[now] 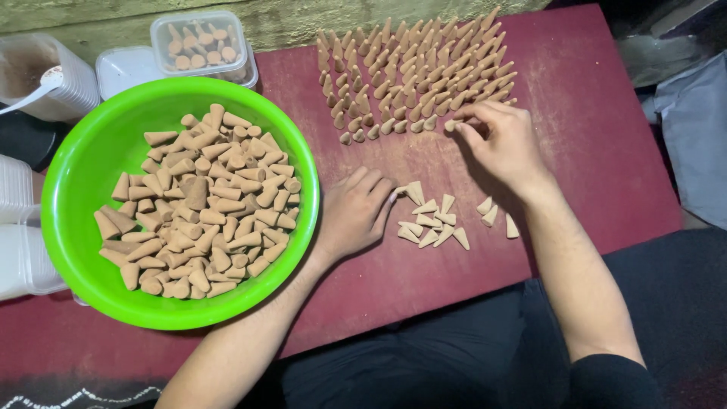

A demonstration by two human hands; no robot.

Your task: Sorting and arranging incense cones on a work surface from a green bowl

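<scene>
— At twelve o'clock on the dark red surface (606,151), what is the right hand (506,144) doing?

— Its grip is pinched on one small tan cone (450,125), thumb and forefinger pressed together around it, right at the near edge of the standing cones (416,72), which are set upright in close rows.

— And the left hand (356,212)?

— It lies palm down at the centre, fingers loosely together, the tips touching a small heap of loose cones (429,218) lying on their sides. I cannot tell whether it pinches any of them.

— Anything beside that heap?

— Three more cones (494,216), toward three o'clock of it, just under the right wrist, apart from the heap.

— What sits at nine o'clock?

— A bright green bowl (83,174), round, holding a big pile of the same tan cones tumbled every way. The left forearm passes close by its rim.

— Beyond the bowl?

— At eleven o'clock, a clear plastic box (238,45) with a few cones inside, resting on a white lidded box (125,67). At ten o'clock, a ribbed tub (76,83) of brown powder with a white spoon (42,83) in it.
</scene>
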